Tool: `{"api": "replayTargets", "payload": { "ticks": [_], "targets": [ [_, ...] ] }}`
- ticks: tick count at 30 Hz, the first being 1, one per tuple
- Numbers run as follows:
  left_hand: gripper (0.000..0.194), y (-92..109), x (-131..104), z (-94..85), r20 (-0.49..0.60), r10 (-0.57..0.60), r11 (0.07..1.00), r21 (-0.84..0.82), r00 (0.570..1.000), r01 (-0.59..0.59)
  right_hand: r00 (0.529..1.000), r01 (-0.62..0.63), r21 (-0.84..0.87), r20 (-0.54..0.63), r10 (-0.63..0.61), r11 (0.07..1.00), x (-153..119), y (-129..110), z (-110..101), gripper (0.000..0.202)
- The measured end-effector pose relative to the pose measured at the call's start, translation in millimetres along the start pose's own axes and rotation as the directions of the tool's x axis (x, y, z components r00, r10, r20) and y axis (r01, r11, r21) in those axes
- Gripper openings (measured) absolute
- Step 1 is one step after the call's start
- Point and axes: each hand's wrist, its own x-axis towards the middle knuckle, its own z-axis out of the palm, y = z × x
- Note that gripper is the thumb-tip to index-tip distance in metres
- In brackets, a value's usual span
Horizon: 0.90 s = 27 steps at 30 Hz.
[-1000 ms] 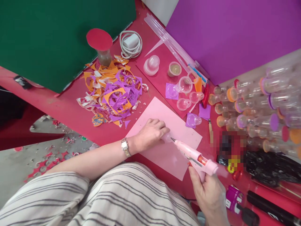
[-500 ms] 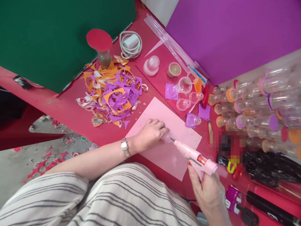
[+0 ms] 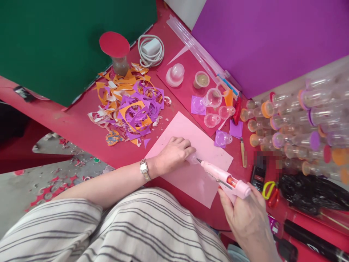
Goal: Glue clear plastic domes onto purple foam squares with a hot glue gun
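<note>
Over a pink sheet (image 3: 191,189), my left hand (image 3: 174,154) has its fingers closed on a small clear plastic cup (image 3: 193,158), mostly covered by the fingers. My right hand (image 3: 245,214) grips a pink hot glue gun (image 3: 225,176), its dark nozzle pointing at the cup's right side, very close to it. Whether the tip touches the plastic I cannot tell. Several clear cups, one a pair of joined cups (image 3: 223,138) on a purple paper square, lie beyond the sheet.
Orange and purple paper scraps (image 3: 136,105) are heaped at the left. Stacked clear cup pieces with coloured ends (image 3: 297,127) line the right side. Scissors (image 3: 269,191), a cutter (image 3: 243,153) and a black plastic bag (image 3: 311,193) lie nearby. A coiled white cable (image 3: 151,51) is at the back.
My right hand and the glue gun have shifted very slightly, with the nozzle still by the cup. My left hand keeps its hold; the view has moved a little.
</note>
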Motion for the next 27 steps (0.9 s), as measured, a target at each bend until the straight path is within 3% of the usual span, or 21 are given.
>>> {"api": "replayTargets", "payload": {
  "ticks": [27],
  "targets": [
    [0.028,0,0,3.8,-0.038,0.015,1.0,-0.006,0.999,-0.016,0.985,0.139,-0.12,0.115,-0.126,0.983,20,9,-18,0.04]
  ]
}}
